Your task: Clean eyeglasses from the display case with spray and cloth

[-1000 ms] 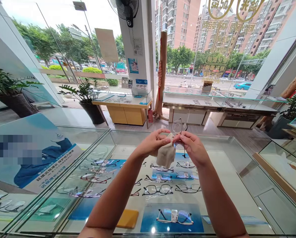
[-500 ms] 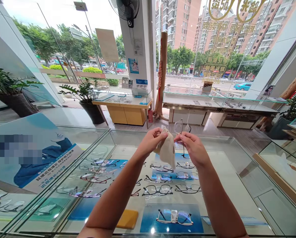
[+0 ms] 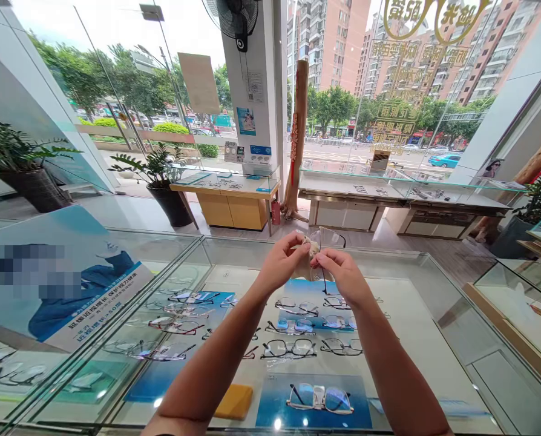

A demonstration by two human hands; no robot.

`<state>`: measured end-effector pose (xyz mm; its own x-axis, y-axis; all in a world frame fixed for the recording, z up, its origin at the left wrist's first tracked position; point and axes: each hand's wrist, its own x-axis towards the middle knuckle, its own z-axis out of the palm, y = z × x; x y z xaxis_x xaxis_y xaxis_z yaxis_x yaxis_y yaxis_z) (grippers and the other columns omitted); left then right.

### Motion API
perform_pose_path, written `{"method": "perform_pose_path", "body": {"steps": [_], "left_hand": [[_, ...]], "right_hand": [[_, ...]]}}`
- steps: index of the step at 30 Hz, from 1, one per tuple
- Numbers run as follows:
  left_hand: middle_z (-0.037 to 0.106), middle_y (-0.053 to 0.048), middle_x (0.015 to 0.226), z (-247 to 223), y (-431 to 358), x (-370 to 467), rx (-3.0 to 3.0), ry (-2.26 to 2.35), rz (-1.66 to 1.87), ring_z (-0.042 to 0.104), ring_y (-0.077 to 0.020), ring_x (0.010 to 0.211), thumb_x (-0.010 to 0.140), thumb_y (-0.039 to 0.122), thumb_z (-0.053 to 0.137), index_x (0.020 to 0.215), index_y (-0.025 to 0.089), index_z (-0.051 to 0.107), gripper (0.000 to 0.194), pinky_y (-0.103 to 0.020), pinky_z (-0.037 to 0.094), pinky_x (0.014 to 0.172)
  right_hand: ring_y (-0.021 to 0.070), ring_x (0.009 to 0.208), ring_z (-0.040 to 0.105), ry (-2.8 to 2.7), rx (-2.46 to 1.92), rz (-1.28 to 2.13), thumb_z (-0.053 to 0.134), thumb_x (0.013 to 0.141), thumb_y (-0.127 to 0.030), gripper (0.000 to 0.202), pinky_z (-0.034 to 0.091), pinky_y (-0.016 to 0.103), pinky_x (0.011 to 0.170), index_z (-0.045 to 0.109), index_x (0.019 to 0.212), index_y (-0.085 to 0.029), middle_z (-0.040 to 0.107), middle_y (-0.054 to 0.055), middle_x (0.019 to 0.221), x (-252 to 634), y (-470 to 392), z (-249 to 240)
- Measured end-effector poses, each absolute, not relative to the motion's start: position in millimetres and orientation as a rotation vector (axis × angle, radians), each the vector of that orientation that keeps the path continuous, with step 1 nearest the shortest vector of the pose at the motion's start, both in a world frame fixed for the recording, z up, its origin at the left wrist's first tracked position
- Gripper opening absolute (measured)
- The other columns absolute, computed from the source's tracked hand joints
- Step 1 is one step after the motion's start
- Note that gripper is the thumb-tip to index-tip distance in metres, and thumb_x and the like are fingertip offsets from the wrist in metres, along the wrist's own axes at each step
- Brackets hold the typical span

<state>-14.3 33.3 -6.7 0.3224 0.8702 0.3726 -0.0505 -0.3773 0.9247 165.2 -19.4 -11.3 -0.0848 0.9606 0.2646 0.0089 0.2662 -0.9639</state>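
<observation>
My left hand (image 3: pixel 283 259) pinches a cream cleaning cloth (image 3: pixel 313 247), bunched up against a pair of eyeglasses (image 3: pixel 333 236). The fingers of my right hand (image 3: pixel 340 271) are closed on the thin frame of these glasses. One dark temple arm hangs down below that hand, and the other reaches out to the right. The cloth covers part of the frame, so I cannot tell exactly which part it touches. Both hands are close together above the glass display case (image 3: pixel 416 363).
Under the glass lie several eyeglasses (image 3: pixel 289 348) in rows, with a white-and-clear pair (image 3: pixel 320 398) on a blue card nearest me. A yellow case (image 3: pixel 235 401) lies beside it. A poster board (image 3: pixel 102 290) stands at left. Potted plants (image 3: pixel 166 200) and further showcases (image 3: pixel 352 188) line the window.
My hands have drawn closer together. The cloth, which hung loose beside the glasses, is now bunched against them, and the glasses have turned and shifted left.
</observation>
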Motion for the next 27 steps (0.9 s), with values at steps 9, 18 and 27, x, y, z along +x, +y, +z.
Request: {"method": "perform_pose_path", "body": {"steps": [9, 18, 27], "left_hand": [[0.066, 0.0, 0.085, -8.6, 38.1, -15.1, 1.582, 0.862, 1.431, 0.057, -0.014, 0.075, 0.094, 0.048, 0.071, 0.088, 0.02, 0.062, 0.03, -0.026, 0.046, 0.07], [0.069, -0.004, 0.089, -14.2, 30.1, -6.1, 1.591, 0.815, 1.355, 0.065, -0.017, 0.078, 0.094, 0.059, 0.072, 0.095, 0.02, 0.072, 0.04, -0.027, 0.052, 0.064], [0.069, -0.002, 0.088, -19.8, 32.0, 0.3, 1.431, 0.799, 1.481, 0.066, -0.0158, 0.08, 0.081, 0.055, 0.089, 0.09, 0.019, 0.068, 0.043, -0.028, 0.054, 0.076]], "right_hand": [[0.025, 0.089, 0.063, -1.387, -1.064, 0.962, 0.067, 0.093, -0.051, 0.032, 0.047, 0.039, 0.086, 0.077, 0.079, -0.024, 0.074, 0.005, 0.086, 163.6, -21.1, -9.9], [0.024, 0.09, 0.062, -1.414, -1.014, 0.971, 0.068, 0.094, -0.053, 0.033, 0.046, 0.039, 0.089, 0.076, 0.081, -0.024, 0.072, 0.004, 0.086, 158.7, -15.2, -17.8], [0.0216, 0.091, 0.061, -1.53, -0.954, 0.989, 0.065, 0.098, -0.05, 0.032, 0.046, 0.036, 0.087, 0.073, 0.086, -0.022, 0.069, 0.003, 0.09, 157.9, -15.4, -18.9]]}}
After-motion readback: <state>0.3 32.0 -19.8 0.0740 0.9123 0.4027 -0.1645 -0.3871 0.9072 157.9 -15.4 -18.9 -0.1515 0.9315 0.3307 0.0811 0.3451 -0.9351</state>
